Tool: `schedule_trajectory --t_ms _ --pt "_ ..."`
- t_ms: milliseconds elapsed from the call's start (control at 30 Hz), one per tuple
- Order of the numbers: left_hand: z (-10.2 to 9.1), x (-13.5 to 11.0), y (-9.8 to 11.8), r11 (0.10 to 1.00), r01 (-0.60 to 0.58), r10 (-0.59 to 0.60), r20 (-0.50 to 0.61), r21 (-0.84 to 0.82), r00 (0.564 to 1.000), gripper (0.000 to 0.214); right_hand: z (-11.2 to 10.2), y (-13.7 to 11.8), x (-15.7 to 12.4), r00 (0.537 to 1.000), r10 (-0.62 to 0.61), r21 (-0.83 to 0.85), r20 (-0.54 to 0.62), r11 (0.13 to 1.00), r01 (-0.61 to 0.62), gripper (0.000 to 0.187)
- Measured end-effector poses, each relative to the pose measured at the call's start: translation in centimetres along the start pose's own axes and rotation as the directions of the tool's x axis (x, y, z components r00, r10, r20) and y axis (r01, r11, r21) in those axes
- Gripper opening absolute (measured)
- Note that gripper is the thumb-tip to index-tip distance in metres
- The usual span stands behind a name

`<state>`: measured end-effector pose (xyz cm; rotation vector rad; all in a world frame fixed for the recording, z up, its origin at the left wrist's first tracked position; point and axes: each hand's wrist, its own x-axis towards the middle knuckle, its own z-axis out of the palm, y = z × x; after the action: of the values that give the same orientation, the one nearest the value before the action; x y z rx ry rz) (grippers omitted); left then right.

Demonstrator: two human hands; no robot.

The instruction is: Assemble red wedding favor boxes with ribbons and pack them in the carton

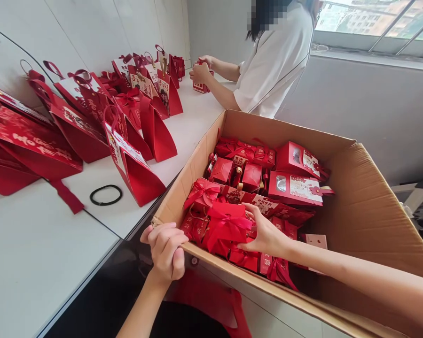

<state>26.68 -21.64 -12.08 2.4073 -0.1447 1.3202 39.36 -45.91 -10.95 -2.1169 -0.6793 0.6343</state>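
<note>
Head view | left hand [167, 251] curled over carton [366, 206] rim | right hand [266, 234] inside, clasping bow box [225, 223]

- Carton [366, 211]: near wall and right flap run off the bottom and right edges; the lower layers of gift boxes [296, 188] lie buried.
- Right grip [266, 234] covers one side of a bowed box [227, 225]; clasping or merely touching, unclear.
- Bags [31, 145] at left are cropped; their print is too small to read.
- A co-worker's hands [200, 70] hide most of a small box [199, 87].
</note>
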Motion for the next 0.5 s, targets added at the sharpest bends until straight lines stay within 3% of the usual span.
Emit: schedule_trajectory --t_ms 200,300,500 --pt "0.3 -0.5 -0.1 1.0 -0.001 0.0 -0.029 -0.012 1.0 0.024 -0.3 4.1 1.4 0.965 0.171 0.125 -0.198 0.981 -0.148 0.087" --pt "0.6 -0.6 0.1 1.0 0.016 -0.017 -0.049 -0.013 0.999 0.024 0.0 5.6 3.0 0.966 0.138 0.122 -0.221 0.986 -0.113 0.087" --pt "0.7 -0.3 0.5 1.0 0.008 -0.008 -0.071 -0.006 0.997 0.024 1.9 5.8 5.8 0.969 0.086 0.095 -0.23 0.993 -0.066 0.091"
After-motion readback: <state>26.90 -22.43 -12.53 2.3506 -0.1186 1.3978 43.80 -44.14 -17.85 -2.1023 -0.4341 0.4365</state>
